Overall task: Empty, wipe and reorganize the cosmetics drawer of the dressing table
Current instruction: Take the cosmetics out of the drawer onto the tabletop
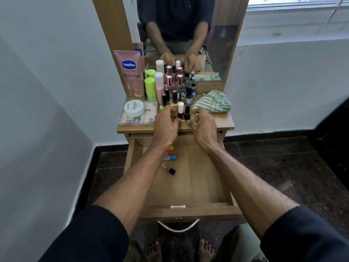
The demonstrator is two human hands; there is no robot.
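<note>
Pinching a small metal piece point(182, 120) — both hands point(166, 123) point(203, 125) over wooden tabletop point(222, 120).

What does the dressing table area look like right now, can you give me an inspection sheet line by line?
Surface: wooden tabletop crowded on its left and middle.
Job's things: drawer pulled out, nearly empty; a few small tubes and one dark-capped bottle remain inside. Nail polish bottles, pink lotion tube and white jar stand on top.
Clutter: striped green cloth bunched at the right.
Grippers: left hand and right hand pinch small items at the front edge; what they are is unclear.
Cables: nothing seen.
Surroundings: mirror behind, window to the right, dark floor.
</note>
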